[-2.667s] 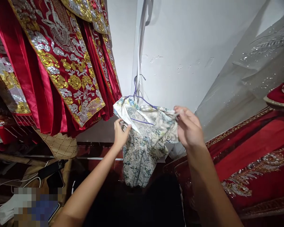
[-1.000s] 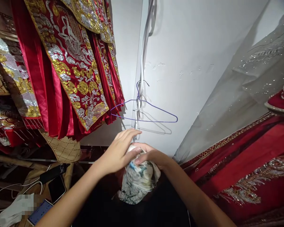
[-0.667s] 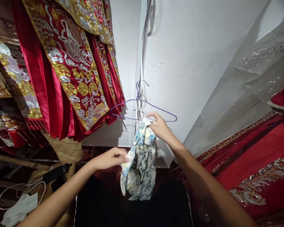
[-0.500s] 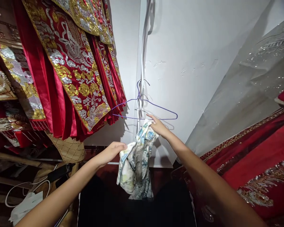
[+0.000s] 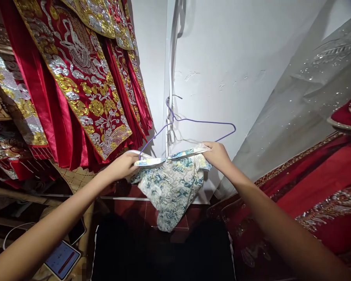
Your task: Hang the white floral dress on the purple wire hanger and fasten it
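Note:
A white top with a blue, grey and yellow floral pattern [image 5: 172,183] hangs between my hands, its upper edge stretched wide. My left hand [image 5: 127,166] is closed on the left end of that edge. Closed on the right end is my right hand [image 5: 218,153]. Behind the top, a purple wire hanger [image 5: 204,121] hangs by its hook at the wall, tilted down to the left. The hanger's left end reaches the top's edge by my left fingers; whether it is inside the cloth I cannot tell. Its right end sticks out above my right hand.
Red dresses with gold and silver embroidery [image 5: 84,78] hang at the left. Red beaded fabric [image 5: 318,171] and sheer sparkling cloth [image 5: 298,89] are on the right. A lit phone [image 5: 62,258] lies at the lower left. The white wall [image 5: 222,58] stands ahead.
My hands have moved apart and the bunched top is now spread open between them. The hanger has tilted, its left end lower and its right end higher.

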The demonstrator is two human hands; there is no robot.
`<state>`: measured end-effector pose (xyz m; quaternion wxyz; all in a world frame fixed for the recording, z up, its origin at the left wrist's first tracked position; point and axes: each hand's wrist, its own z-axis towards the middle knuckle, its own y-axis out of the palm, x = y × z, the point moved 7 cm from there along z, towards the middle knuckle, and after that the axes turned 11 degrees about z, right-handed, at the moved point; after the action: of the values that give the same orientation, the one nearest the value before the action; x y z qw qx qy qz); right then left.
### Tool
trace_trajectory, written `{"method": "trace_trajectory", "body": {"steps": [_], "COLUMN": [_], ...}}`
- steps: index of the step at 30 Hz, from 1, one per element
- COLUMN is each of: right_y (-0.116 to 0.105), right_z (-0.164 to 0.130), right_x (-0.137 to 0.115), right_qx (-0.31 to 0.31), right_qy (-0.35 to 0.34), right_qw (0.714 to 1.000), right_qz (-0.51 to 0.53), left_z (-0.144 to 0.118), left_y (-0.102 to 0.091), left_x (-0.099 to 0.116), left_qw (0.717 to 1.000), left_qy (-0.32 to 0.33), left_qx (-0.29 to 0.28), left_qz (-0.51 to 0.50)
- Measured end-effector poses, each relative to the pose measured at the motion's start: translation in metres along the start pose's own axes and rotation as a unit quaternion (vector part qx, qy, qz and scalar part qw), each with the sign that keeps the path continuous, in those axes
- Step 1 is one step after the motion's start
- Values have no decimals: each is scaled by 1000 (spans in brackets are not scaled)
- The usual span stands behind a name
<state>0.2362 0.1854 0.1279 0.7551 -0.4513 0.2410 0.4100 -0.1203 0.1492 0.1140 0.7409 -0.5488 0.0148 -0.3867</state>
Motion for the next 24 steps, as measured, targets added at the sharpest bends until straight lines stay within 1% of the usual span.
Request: {"method": "trace_trajectory", "body": {"steps": [3, 5, 7, 8, 9, 10, 11, 12, 13, 15, 16, 17, 18, 19, 21, 23, 24], "right_y": [13, 31, 48, 54, 56, 55, 50, 40, 26, -7, -21, -31, -39, -44, -47, -42, -36], "right_z": [-5, -14, -25, -31, -36, -40, -43, -44, -43, -39, -35, -28, -21, -14, -5, -5, -7], "right_x": [-6, -12, -24, -31, -37, -41, -43, -43, -41, -32, -26, -21, -16, -13, -14, -20, -25], "right_qx": [-22, -59, -96, -108, -110, -100, -74, -31, 24, 135, 159, 156, 132, 90, -18, -115, -141], "right_qy": [6, 10, -2, -13, -24, -34, -41, -45, -48, -41, -26, -3, 22, 48, 102, 156, 175], "right_qw": [1000, 995, 983, 979, 977, 979, 983, 986, 986, 975, 970, 969, 970, 972, 967, 943, 925], "right_qz": [12, 80, 154, 175, 180, 175, 165, 159, 157, 170, 181, 194, 204, 212, 231, 272, 305], "left_z": [20, 34, 47, 53, 59, 64, 68, 72, 74, 77, 79, 80, 82, 84, 87, 89, 89], "left_y": [-19, -29, -37, -40, -41, -41, -41, -40, -40, -42, -43, -43, -44, -46, -52, -57, -58], "left_x": [8, 13, 11, 8, 5, 2, -2, -5, -8, -12, -13, -13, -14, -15, -21, -27, -29], "left_qw": [998, 995, 988, 984, 982, 983, 985, 987, 989, 990, 991, 991, 991, 990, 985, 977, 973], "left_qy": [30, 25, 4, -6, -11, -12, -11, -12, -12, -5, 5, 17, 24, 25, 1, -43, -70], "left_qx": [55, 100, 151, 170, 179, 177, 168, 156, 146, 136, 133, 127, 125, 130, 160, 198, 211], "left_qz": [25, 0, -35, -46, -49, -45, -36, -23, -8, 19, 31, 42, 51, 58, 68, 66, 57]}}
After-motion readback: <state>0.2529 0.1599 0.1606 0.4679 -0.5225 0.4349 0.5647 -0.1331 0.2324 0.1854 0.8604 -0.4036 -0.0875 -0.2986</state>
